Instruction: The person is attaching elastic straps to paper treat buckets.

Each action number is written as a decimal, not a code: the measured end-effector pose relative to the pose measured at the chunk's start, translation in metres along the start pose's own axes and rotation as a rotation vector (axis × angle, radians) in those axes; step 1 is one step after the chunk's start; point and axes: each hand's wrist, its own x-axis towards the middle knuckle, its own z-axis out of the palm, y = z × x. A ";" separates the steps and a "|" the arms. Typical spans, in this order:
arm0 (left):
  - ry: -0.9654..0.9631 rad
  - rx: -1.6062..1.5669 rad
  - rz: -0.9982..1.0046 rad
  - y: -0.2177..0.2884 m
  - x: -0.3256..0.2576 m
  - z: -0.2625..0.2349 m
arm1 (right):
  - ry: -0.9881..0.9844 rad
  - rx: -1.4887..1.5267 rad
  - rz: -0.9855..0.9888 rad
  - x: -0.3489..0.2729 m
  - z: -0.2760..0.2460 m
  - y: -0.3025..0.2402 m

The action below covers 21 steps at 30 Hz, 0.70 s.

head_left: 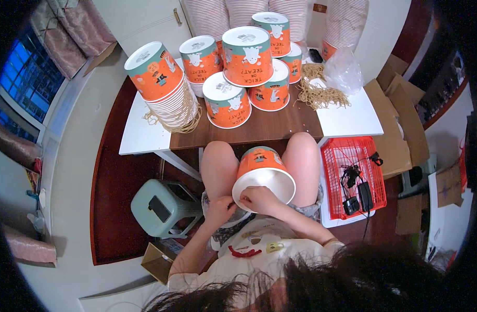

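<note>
An orange paper bucket with a green band rests between my thighs, its white open mouth tipped toward me. My right hand lies across the lower left of the mouth, fingers closed in a pinch by the rim. Just outside that rim, beside my thigh, my left hand has its fingers curled together. Whatever either hand pinches is too small or hidden to make out. On the brown and white table ahead stand several upside-down buckets, the nearest bucket close to the front edge.
A tall bucket stack draped with tan cords stands at the left. More cords and a clear plastic bag lie at the right. Below are a red basket with black adapters, a grey-green stool and a cardboard box.
</note>
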 end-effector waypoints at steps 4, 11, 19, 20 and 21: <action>0.015 -0.019 0.008 -0.001 0.000 0.003 | -0.034 -0.026 -0.003 0.001 -0.003 -0.001; 0.028 -0.095 -0.022 -0.001 0.000 0.002 | -0.018 0.100 -0.053 -0.002 -0.008 0.000; 0.097 -0.150 -0.003 0.005 0.002 0.000 | 0.009 0.222 -0.012 -0.007 -0.006 0.003; 0.098 -0.141 -0.005 0.005 0.002 0.000 | 0.008 0.222 -0.013 -0.007 -0.004 0.003; 0.098 -0.133 -0.006 0.004 0.001 0.000 | 0.025 0.215 -0.022 -0.007 -0.002 0.004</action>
